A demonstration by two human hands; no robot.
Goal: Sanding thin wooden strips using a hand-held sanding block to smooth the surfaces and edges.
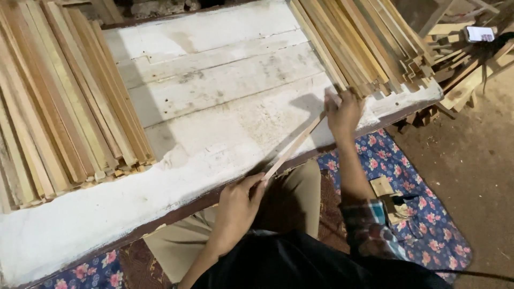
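Pulling one thin wood strip (293,145) off the right stack (364,48): my left hand (238,200) pinches its near end at the bench edge (176,206), right hand (342,113) grips the far end by the stack. Hands well apart, both clamped on it. Next, I'd judge, needs a clean lift w/o snagging the neighbours.

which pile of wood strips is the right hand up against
The pile on the right, at the table's far right corner. The right hand touches its near ends, while the left pile lies far across the white tabletop, untouched.

A white-dusted plank table (214,80) stands over a floral cloth (428,214) on a dirt floor (476,160).
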